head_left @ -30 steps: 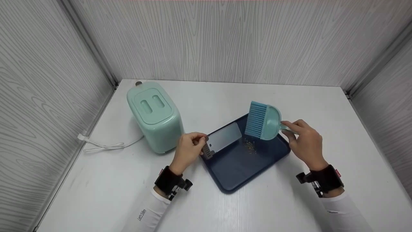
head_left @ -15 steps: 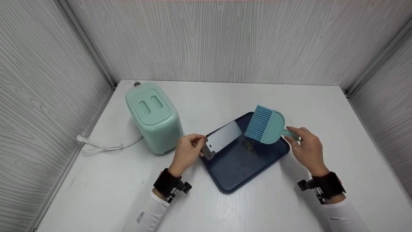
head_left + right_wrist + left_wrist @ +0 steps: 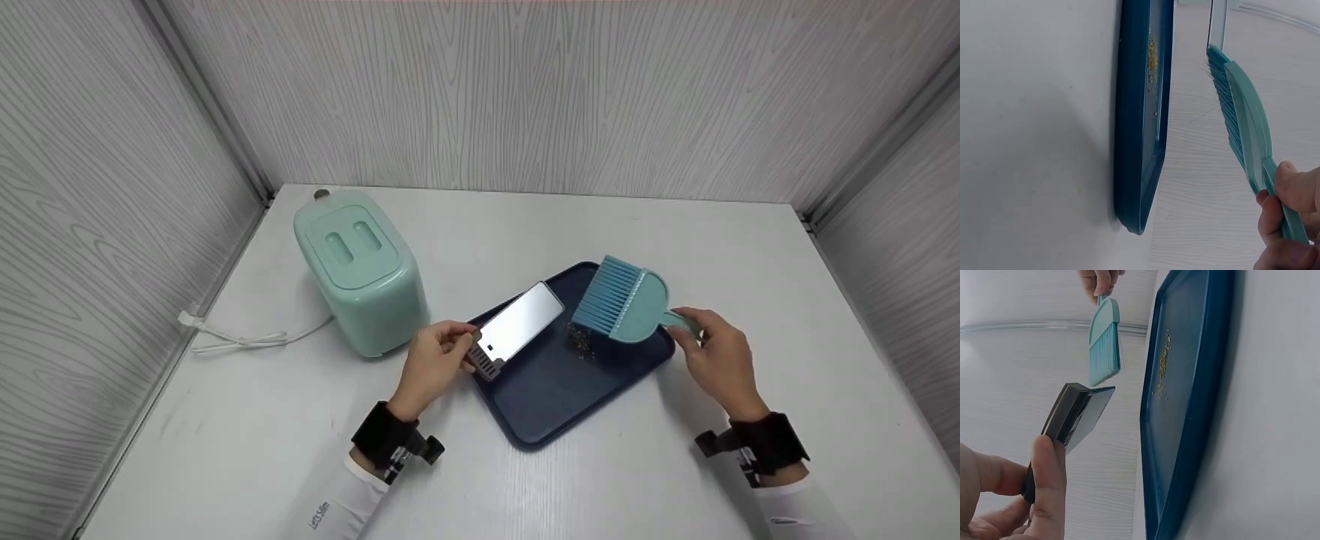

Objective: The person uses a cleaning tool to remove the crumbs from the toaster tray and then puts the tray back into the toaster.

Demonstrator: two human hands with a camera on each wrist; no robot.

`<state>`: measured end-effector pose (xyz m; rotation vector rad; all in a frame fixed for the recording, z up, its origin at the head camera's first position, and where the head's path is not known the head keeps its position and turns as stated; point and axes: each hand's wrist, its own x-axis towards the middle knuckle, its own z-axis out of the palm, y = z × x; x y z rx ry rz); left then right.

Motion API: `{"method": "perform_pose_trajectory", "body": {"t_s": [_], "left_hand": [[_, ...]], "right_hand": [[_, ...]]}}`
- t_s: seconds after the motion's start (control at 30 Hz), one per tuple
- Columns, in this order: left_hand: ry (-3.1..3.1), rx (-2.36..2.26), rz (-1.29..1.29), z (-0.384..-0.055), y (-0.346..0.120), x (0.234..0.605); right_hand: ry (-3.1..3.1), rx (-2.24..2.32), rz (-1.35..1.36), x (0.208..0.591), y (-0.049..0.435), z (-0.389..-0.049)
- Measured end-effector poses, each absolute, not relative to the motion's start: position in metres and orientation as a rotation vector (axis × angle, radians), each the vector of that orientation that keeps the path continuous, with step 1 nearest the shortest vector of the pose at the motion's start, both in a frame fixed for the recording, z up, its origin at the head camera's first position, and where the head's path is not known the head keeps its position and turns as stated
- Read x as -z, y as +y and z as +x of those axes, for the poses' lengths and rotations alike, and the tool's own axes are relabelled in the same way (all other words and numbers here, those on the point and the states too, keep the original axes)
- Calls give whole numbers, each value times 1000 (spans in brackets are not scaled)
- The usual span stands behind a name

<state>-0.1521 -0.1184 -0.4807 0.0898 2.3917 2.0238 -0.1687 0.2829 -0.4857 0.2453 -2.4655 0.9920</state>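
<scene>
My left hand [image 3: 431,364] pinches the dark slotted end of a shiny metal crumb tray [image 3: 523,321], held tilted above the left part of a dark blue serving tray [image 3: 540,405]. My right hand [image 3: 718,361] grips the handle of a mint-green hand brush [image 3: 637,307] with blue bristles, over the serving tray's right end. Both held things are raised clear of the serving tray in the left wrist view. A small patch of brownish-yellow crumbs [image 3: 1163,365] lies on the serving tray, below and left of the bristles in the head view.
A mint-green toaster [image 3: 367,277] with a closed lid stands left of the serving tray. Its white cord [image 3: 247,343] lies bundled at the table's left edge. Wood-grain panels [image 3: 510,97] enclose the white table [image 3: 480,495] at the back and sides.
The brush has come slightly nearer to me and right, its bristles turning a little. The crumb tray has turned slightly in my left hand, its face now brighter. The serving tray stays put.
</scene>
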Motion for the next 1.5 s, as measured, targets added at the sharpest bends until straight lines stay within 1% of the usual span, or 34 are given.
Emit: {"method": "perform_pose_trajectory", "body": {"t_s": [0.63,1.5], "left_hand": [[2138,-2171,-106,-140,-122,498],[2085,-2208,-181,-132,-126,509]], "right_hand": [[-2610,-938,167,495,300,-162],[-2757,-810,-80,500,366,-193]]}}
